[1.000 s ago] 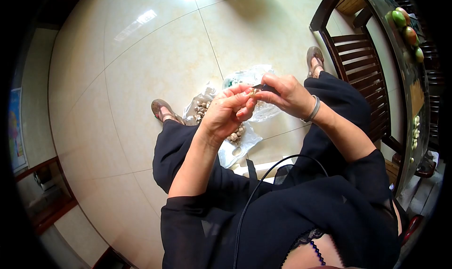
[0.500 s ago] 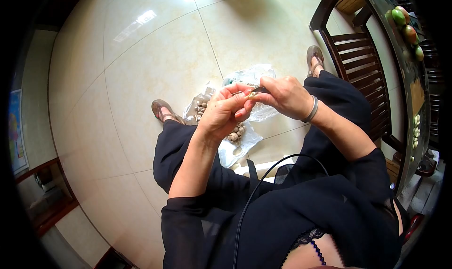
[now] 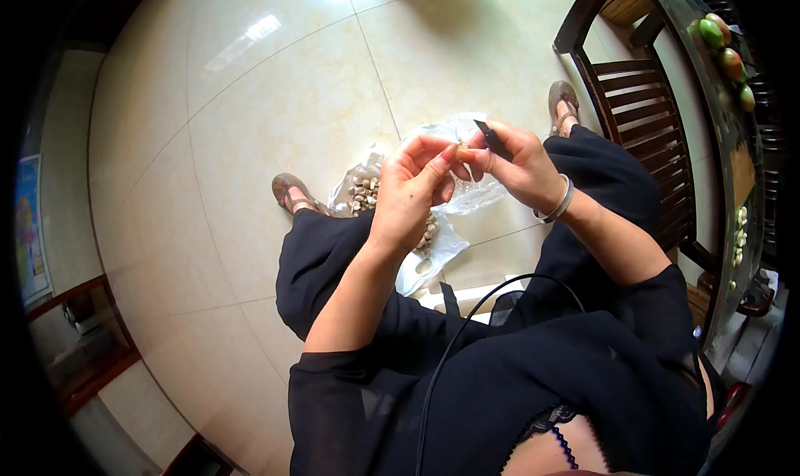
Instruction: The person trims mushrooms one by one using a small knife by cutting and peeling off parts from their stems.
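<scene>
My left hand [image 3: 408,180] is closed, pinching a small pale yellowish piece [image 3: 462,149] with thumb and fingertips. My right hand [image 3: 525,168] meets it from the other side, its thumb and fingertip at the same piece. In the right hand is also a small knife [image 3: 492,139] with a dark blade, its tip pointing up and away from the piece. The kind of the pale piece cannot be made out. Below the hands, several small round brown-grey pieces [image 3: 364,194] lie on a white plastic bag [image 3: 440,247] on the floor, partly hidden by my left hand.
Another crumpled, translucent plastic bag [image 3: 475,194] lies behind the hands. On the right stand a dark slatted wooden chair [image 3: 637,101] and a table [image 3: 723,118] bearing several mangoes [image 3: 731,64] and small pale pieces [image 3: 740,236]. A black cable [image 3: 450,334] runs across my lap.
The knife has turned away from the pale piece and now points up. My right hand has drawn slightly right, with its thumb and fingertip on the piece. The left hand has shifted a little.
</scene>
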Tool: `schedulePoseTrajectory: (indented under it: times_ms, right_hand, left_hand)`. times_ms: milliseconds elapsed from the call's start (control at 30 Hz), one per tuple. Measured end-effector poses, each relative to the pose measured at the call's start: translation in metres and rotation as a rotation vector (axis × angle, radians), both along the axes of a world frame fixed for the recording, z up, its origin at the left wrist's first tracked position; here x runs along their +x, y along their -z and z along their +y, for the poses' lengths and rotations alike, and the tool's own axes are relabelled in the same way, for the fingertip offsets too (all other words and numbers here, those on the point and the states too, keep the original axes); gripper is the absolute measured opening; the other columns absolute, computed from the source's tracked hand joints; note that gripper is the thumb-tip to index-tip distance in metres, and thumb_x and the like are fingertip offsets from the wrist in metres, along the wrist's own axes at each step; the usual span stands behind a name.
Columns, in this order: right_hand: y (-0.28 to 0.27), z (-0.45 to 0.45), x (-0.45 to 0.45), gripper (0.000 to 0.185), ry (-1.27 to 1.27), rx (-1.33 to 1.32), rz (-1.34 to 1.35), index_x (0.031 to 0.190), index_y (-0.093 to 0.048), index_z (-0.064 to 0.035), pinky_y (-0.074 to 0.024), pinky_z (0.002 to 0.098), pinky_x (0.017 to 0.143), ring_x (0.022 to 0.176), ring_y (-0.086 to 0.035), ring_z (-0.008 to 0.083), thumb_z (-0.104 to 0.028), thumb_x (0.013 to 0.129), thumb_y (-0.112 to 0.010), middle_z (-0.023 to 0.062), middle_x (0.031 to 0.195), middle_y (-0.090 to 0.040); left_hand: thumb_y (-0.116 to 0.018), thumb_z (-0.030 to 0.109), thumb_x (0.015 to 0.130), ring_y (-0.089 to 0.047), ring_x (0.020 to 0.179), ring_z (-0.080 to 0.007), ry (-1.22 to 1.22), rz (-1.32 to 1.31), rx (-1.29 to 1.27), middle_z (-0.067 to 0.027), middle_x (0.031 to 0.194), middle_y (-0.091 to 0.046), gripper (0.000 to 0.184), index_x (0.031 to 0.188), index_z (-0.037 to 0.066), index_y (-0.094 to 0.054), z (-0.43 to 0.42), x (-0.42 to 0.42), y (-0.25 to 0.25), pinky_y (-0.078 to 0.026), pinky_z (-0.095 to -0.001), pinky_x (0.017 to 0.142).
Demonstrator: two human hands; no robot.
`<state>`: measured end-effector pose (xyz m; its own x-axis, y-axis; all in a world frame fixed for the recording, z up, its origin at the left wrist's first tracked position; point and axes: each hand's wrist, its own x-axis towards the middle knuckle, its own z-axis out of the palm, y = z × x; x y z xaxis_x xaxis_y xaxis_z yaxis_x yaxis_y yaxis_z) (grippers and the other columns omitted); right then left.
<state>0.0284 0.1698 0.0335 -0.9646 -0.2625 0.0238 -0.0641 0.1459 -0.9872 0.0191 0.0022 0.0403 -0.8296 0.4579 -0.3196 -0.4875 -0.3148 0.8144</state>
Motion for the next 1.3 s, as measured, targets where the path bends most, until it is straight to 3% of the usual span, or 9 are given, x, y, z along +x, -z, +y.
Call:
schedulePoseTrajectory:
  times_ms: [267,333,467,567,700,900,933,1067,1300]
  right_hand:
    - [0.001,-0.002,0.003,0.012,-0.012,-0.096,0.073,0.077,-0.05,0.0023,-0.0417,0.0212,0.052,0.056,-0.051,0.0098,-0.007,0.08,-0.057,0.0057,0.064,-0.053]
    - [0.003,-0.003,0.004,0.011,0.057,0.101,0.273,0.078,-0.05,0.0019,-0.0414,0.022,0.052,0.057,-0.051,0.0113,-0.006,0.079,-0.057,0.0073,0.065,-0.054]
    - [-0.007,-0.001,0.001,0.01,0.097,0.096,0.21,0.08,-0.05,0.002,-0.0409,0.025,0.052,0.055,-0.051,0.0169,-0.006,0.079,-0.057,0.0109,0.064,-0.052]
    - [-0.004,-0.005,0.0,0.011,0.093,0.104,0.369,0.08,-0.051,0.0011,-0.039,0.0283,0.049,0.053,-0.05,0.0256,-0.007,0.077,-0.058,0.0144,0.063,-0.049]
    - [-0.008,-0.003,0.007,0.009,0.022,0.233,0.331,0.077,-0.051,0.0006,-0.0387,0.0242,0.048,0.049,-0.048,0.0145,-0.005,0.076,-0.059,0.0089,0.058,-0.049]
    - [-0.004,0.006,-0.005,0.019,0.01,0.345,0.269,0.076,-0.053,0.0025,-0.0354,0.023,0.043,0.047,-0.044,0.0096,-0.015,0.078,-0.061,0.0063,0.052,-0.047]
    - [0.002,0.004,-0.005,0.028,0.056,0.255,0.23,0.075,-0.051,0.0002,-0.0374,0.0288,0.046,0.049,-0.048,0.0212,-0.026,0.078,-0.061,0.0132,0.06,-0.048]
    - [0.0,0.005,-0.006,0.028,0.008,0.143,0.212,0.079,-0.051,0.0004,-0.0378,0.0298,0.047,0.054,-0.05,0.0219,-0.027,0.08,-0.058,0.0137,0.063,-0.049]
    - [-0.01,0.005,-0.006,0.024,-0.118,0.275,0.226,0.077,-0.051,-0.0013,-0.0381,0.0317,0.051,0.058,-0.049,0.0268,-0.025,0.083,-0.054,0.0137,0.066,-0.049]
  left_hand:
    - [-0.052,0.013,0.083,-0.043,0.054,-0.0079,0.012,-0.396,0.434,-0.0041,0.076,-0.054,0.013,0.091,0.002,-0.052,-0.001,0.006,0.022,-0.032,-0.0178,0.046]
    - [-0.053,0.013,0.083,-0.043,0.054,-0.0079,-0.03,-0.368,0.405,-0.0045,0.078,-0.054,0.014,0.092,0.002,-0.052,0.003,0.009,0.02,-0.032,-0.0178,0.047]
    - [-0.054,0.011,0.082,-0.043,0.054,-0.0083,-0.037,-0.245,0.31,-0.0053,0.083,-0.055,0.017,0.096,0.001,-0.053,0.003,0.005,0.01,-0.032,-0.0178,0.047]
    - [-0.053,0.011,0.082,-0.043,0.055,-0.0086,-0.032,-0.259,0.33,-0.0062,0.086,-0.055,0.019,0.098,0.001,-0.053,0.0,0.005,0.015,-0.032,-0.0178,0.048]
    - [-0.053,0.01,0.082,-0.043,0.056,-0.0089,-0.147,-0.315,0.312,-0.0074,0.088,-0.056,0.019,0.098,0.001,-0.053,-0.004,0.001,0.018,-0.032,-0.018,0.049]
    - [-0.054,0.011,0.082,-0.046,0.057,-0.0087,-0.05,-0.208,0.318,-0.0094,0.084,-0.059,0.018,0.098,0.002,-0.054,-0.011,-0.002,0.016,-0.035,-0.0167,0.049]
    - [-0.054,0.011,0.082,-0.046,0.057,-0.0087,-0.049,-0.209,0.318,-0.0094,0.084,-0.059,0.018,0.098,0.002,-0.054,-0.01,-0.003,0.013,-0.035,-0.0167,0.049]
    - [-0.058,0.011,0.08,-0.047,0.056,-0.0076,-0.009,-0.091,0.172,-0.01,0.078,-0.06,0.017,0.094,0.002,-0.056,-0.011,-0.005,0.009,-0.034,-0.0153,0.047]
    - [-0.055,0.01,0.082,-0.047,0.056,-0.0072,0.067,0.063,0.065,-0.0098,0.079,-0.06,0.016,0.094,0.0,-0.056,-0.013,-0.005,0.007,-0.033,-0.0148,0.048]
